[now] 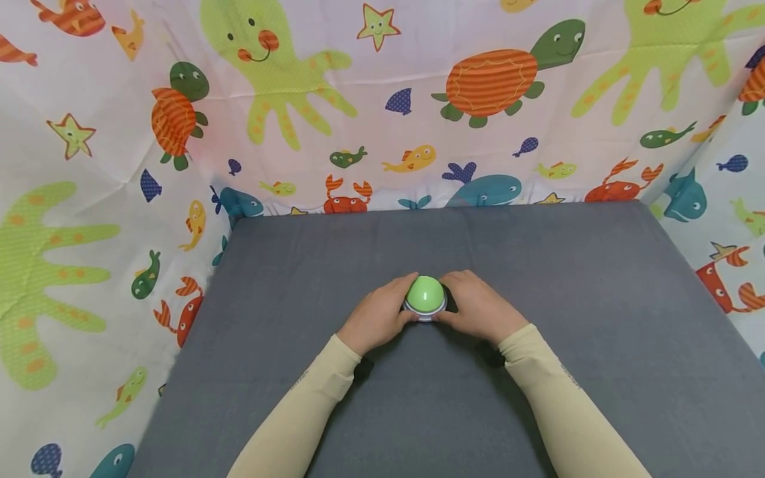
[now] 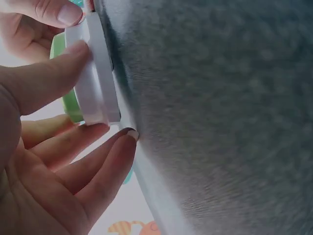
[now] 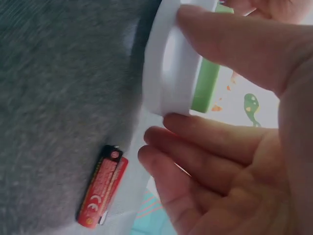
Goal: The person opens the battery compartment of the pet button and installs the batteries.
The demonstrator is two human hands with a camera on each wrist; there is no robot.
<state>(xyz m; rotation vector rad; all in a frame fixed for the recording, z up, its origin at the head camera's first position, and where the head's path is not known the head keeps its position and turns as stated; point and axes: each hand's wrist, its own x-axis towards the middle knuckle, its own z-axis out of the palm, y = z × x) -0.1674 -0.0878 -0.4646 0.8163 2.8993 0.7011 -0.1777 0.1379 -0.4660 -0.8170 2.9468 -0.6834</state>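
Head view downward; wrist views close, sharing button (image 1: pixel 425 294).

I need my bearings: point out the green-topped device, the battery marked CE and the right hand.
Green-topped device (image 1: pixel 425 294): head view, its green dome.
Battery marked CE (image 3: pixel 100 188): right wrist view, its red casing.
Right hand (image 1: pixel 481 306): head view, its back.

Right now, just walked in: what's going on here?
A person is holding a round button-like device, green dome up, between both hands. The left hand grips one side and the right hand the other, thumbs against the white base. It's at the grey tabletop; I can't tell if it's fully resting there. What look like two red batteries lie side by side near the right hand, untouched.
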